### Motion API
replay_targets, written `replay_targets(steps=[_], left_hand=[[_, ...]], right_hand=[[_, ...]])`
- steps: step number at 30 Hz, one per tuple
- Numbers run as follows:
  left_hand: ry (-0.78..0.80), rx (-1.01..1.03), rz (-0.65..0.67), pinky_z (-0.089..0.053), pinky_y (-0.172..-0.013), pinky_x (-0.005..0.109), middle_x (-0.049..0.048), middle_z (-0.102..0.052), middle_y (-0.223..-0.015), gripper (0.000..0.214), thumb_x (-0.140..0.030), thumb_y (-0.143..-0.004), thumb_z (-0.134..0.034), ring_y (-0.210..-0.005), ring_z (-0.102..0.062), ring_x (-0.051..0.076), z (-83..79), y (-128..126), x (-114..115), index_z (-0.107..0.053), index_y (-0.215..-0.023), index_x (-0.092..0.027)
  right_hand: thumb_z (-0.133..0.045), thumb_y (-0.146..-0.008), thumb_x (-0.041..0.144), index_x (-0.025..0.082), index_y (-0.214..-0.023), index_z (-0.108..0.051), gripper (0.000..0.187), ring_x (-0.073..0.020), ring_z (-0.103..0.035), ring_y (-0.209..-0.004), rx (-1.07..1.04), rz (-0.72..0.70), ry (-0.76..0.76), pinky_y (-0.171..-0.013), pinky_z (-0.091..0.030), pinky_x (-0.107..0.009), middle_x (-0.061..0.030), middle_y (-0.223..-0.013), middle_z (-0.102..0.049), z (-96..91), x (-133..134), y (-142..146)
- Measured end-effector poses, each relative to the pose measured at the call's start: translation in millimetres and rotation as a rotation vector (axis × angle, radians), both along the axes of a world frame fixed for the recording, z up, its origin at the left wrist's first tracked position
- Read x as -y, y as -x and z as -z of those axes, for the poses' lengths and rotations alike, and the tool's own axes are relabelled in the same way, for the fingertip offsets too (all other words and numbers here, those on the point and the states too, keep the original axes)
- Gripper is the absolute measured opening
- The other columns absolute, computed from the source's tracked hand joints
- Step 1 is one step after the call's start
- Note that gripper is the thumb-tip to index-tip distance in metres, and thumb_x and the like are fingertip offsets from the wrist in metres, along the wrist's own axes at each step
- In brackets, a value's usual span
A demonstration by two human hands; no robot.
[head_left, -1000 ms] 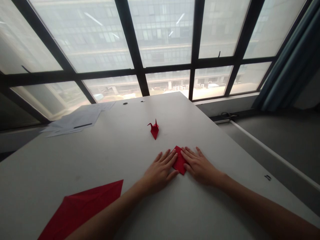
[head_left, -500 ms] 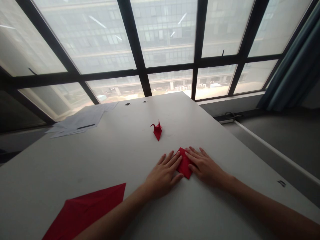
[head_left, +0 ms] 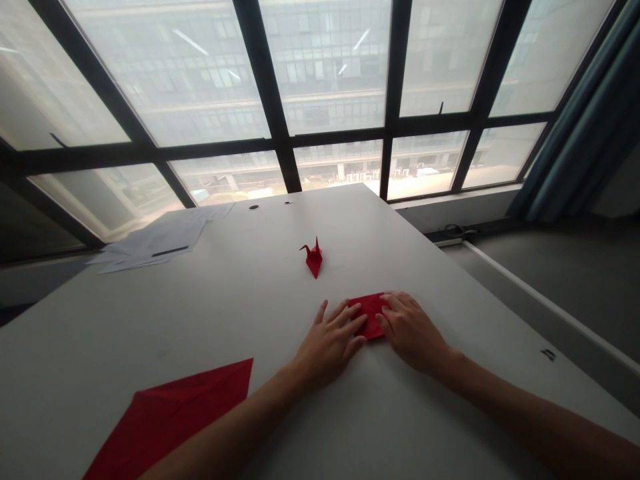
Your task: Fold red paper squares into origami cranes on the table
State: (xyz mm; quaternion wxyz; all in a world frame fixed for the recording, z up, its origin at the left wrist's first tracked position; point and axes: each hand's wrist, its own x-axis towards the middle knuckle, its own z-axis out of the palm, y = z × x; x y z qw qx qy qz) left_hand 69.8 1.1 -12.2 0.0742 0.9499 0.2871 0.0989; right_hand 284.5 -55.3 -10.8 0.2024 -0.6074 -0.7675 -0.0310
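A small folded piece of red paper [head_left: 371, 315] lies on the white table between my two hands. My left hand [head_left: 327, 343] rests over its left side, fingers spread and stretched out, the tips on the paper. At the right edge, my right hand [head_left: 414, 328] has its fingers bent and drawn together on the paper, which they partly hide. Beyond the hands stands a finished red paper crane [head_left: 314, 260]. A larger red sheet [head_left: 175, 413] with creases lies at the lower left, partly under my left forearm.
White papers [head_left: 160, 237] with a dark pen [head_left: 170, 251] on them lie at the table's far left. A small dark object [head_left: 548, 355] sits near the right edge of the table [head_left: 240, 293]. Windows stand behind, with a blue curtain [head_left: 570, 147] at right.
The folded red paper has turned from pointing toward me to lying with a long edge across. My right hand's fingers have bent inward on its right edge; the left hand has stayed nearly in place.
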Motion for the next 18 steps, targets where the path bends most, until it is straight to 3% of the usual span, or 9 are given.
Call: replay_targets(steps=[3,6,11,18], left_hand=[[0.031,0.047,-0.154,-0.015,-0.122,0.054,0.0024,-0.043,-0.154,0.047,-0.044,-0.105,-0.026,-0.148,-0.029,0.024,6.1,0,-5,-0.049,-0.144,-0.029],[0.047,0.096,-0.228,-0.02,-0.122,0.05,0.0044,-0.04,-0.156,0.048,-0.039,-0.105,-0.03,-0.148,-0.028,0.023,10.8,0,-9,-0.043,-0.148,-0.024],[0.047,0.08,-0.07,-0.02,-0.123,0.045,0.0013,-0.039,-0.156,0.047,-0.031,-0.101,-0.04,-0.148,-0.03,0.02,13.4,1,-8,-0.042,-0.149,-0.028],[0.072,0.043,0.02,-0.016,-0.124,0.047,-0.0003,-0.036,-0.157,0.052,-0.033,-0.1,-0.043,-0.148,-0.027,0.02,9.6,3,-7,-0.035,-0.152,-0.033]], right_hand=[[-0.04,-0.102,0.026,0.019,-0.096,-0.075,0.036,-0.0224,-0.057,-0.117,-0.086,-0.206,0.026,-0.11,-0.037,-0.039,-0.0079,-0.12,-0.069,-5.8,3,-1],[-0.047,-0.1,0.025,0.022,-0.096,-0.074,0.027,-0.019,-0.063,-0.104,-0.129,-0.344,0.065,-0.103,-0.042,-0.037,-0.0043,-0.113,-0.072,-9.8,5,-1],[-0.05,-0.097,0.022,0.023,-0.099,-0.073,0.023,-0.019,-0.063,-0.103,-0.138,-0.349,0.062,-0.1,-0.044,-0.037,-0.005,-0.112,-0.072,-7.3,4,0],[-0.052,-0.095,0.026,0.024,-0.133,-0.06,0.039,-0.0258,-0.048,-0.132,-0.12,-0.236,0.052,-0.113,-0.035,-0.045,-0.0064,-0.14,-0.058,10.3,-6,-8]])
